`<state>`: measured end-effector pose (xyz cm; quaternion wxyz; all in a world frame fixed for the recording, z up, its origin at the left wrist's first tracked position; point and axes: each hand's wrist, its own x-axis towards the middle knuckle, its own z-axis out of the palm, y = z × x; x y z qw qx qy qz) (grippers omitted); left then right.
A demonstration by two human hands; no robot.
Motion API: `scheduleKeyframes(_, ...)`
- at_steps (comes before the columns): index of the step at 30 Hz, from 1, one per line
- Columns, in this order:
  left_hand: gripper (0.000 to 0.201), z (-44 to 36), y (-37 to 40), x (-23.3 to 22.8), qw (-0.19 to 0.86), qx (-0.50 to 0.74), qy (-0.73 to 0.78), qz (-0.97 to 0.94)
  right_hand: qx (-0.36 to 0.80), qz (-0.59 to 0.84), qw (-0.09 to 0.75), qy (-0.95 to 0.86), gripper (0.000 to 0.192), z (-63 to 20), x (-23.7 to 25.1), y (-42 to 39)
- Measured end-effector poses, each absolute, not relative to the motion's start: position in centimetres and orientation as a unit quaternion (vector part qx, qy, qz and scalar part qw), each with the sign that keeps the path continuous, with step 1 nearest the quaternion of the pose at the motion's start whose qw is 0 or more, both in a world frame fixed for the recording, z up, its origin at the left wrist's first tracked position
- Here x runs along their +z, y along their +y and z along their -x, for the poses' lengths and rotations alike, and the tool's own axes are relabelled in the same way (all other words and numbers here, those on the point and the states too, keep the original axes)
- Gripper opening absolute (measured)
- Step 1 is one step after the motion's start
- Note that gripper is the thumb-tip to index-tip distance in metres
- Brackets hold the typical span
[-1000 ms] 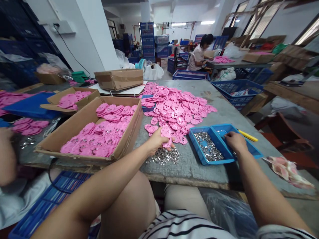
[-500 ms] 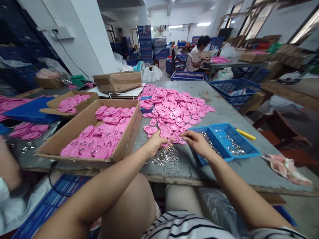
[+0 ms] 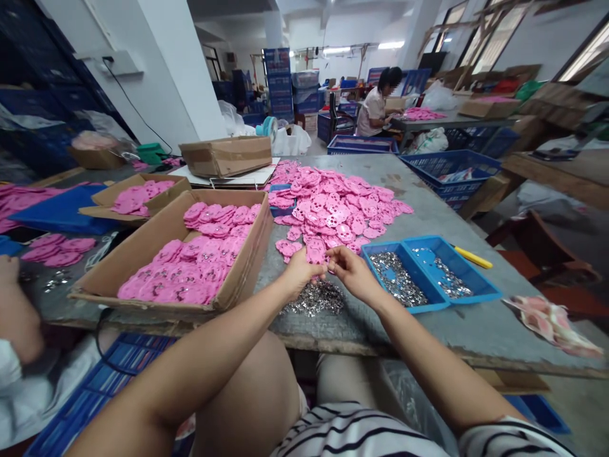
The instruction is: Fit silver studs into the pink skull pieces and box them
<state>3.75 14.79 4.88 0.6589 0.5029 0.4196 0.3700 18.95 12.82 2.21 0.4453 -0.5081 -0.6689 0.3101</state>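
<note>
A flat pink plastic piece [image 3: 314, 250] with cut-outs is gripped by my left hand [image 3: 299, 274], the thumb lying along its side. My right hand [image 3: 351, 270] meets the piece's right edge with thumb and fingertips pinched. Whatever sits between those fingertips is too small to make out. Just below both hands a heap of small shiny metal parts [image 3: 314, 301] lies on the grey table [image 3: 380, 327]. Behind them rises a large pile of similar pink pieces [image 3: 340, 203]. To the right, a blue two-part tray [image 3: 431, 309] contains more small metal parts.
At left stands a cardboard box [image 3: 250, 273] with stacked pink pieces, several showing metal bits. A yellow-handled tool [image 3: 473, 257] lies beyond the tray, and a crumpled pinkish item [image 3: 547, 317] near the right edge. Another person's arm [image 3: 19, 304] shows at far left; a co-worker [image 3: 375, 111] sits behind.
My right hand has moved left from beside the blue tray to the edge of the pink piece. My left hand still holds the piece in nearly the same place.
</note>
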Motion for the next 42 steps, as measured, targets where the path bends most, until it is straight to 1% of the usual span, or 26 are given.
scheduleKeyframes(4,0.048,-3.6,14.8,5.0,0.662,0.375,0.419,-0.496,0.296,0.514,0.445,-0.671,0.012,-18.6,2.3,12.9)
scheduleKeyframes(9,0.046,-3.6,14.8,5.1,0.642,0.385,0.436,-0.499,0.257,0.539,0.427,-0.679,0.012,-18.1,2.8,12.7)
scheduleKeyframes(13,0.043,-3.9,14.7,5.2,0.634,0.398,0.446,-0.491,0.221,0.556,0.444,-0.667,0.005,-17.7,2.8,12.3)
scheduleKeyframes(14,0.042,-3.9,14.7,5.2,0.634,0.403,0.445,-0.487,0.225,0.560,0.452,-0.657,0.003,-17.6,2.7,12.3)
scheduleKeyframes(18,0.039,-4.0,14.7,5.1,0.629,0.422,0.444,-0.479,0.297,0.567,0.477,-0.602,0.017,-17.3,2.1,12.5)
scheduleKeyframes(21,0.037,-3.9,14.8,5.0,0.626,0.420,0.452,-0.476,0.337,0.557,0.493,-0.576,0.021,-17.2,1.8,12.9)
scheduleKeyframes(24,0.033,-3.9,14.8,5.0,0.630,0.420,0.447,-0.477,0.363,0.550,0.501,-0.561,0.023,-17.2,1.8,13.1)
scheduleKeyframes(27,0.029,-3.8,14.7,5.3,0.655,0.419,0.415,-0.472,0.391,0.534,0.506,-0.553,0.021,-17.6,2.2,13.2)
scheduleKeyframes(30,0.020,-3.9,14.7,5.7,0.709,0.404,0.386,-0.431,0.356,0.509,0.513,-0.593,0.018,-18.2,3.0,13.2)
scheduleKeyframes(31,0.023,-3.9,14.7,5.9,0.726,0.395,0.379,-0.416,0.331,0.501,0.511,-0.615,0.017,-18.4,3.3,13.2)
scheduleKeyframes(33,0.036,-4.0,14.7,6.2,0.753,0.377,0.366,-0.397,0.283,0.489,0.498,-0.658,0.017,-18.8,3.9,13.2)
scheduleKeyframes(36,0.050,-4.0,14.7,6.3,0.765,0.364,0.349,-0.400,0.243,0.477,0.454,-0.713,0.016,-19.1,4.5,13.1)
scheduleKeyframes(39,0.055,-4.0,14.7,6.3,0.766,0.358,0.343,-0.410,0.210,0.472,0.412,-0.751,0.015,-19.2,5.0,13.0)
scheduleKeyframes(42,0.054,-4.0,14.7,6.2,0.767,0.357,0.338,-0.412,0.188,0.466,0.389,-0.772,0.013,-19.0,5.3,12.9)
